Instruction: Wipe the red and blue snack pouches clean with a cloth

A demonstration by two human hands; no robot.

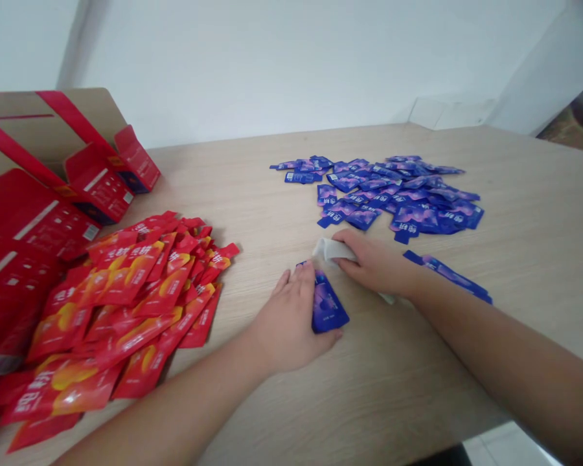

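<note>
My left hand (291, 317) lies on the wooden table (282, 194), fingers flat and thumb against a blue sachet (328, 307) that it holds down. Just to the right, my right hand (374, 262) is closed on a crumpled white cloth or tissue (326, 248), pressed to the table at the sachet's far end. A pile of blue sachets (393, 194) lies beyond my right hand. Another blue sachet (449, 275) lies beside my right forearm.
A large heap of red and orange sachets (126, 298) covers the table's left side. Red cardboard boxes (53, 200) with open flaps stand at the far left. A white wall runs behind the table. The table's near edge is at the bottom right.
</note>
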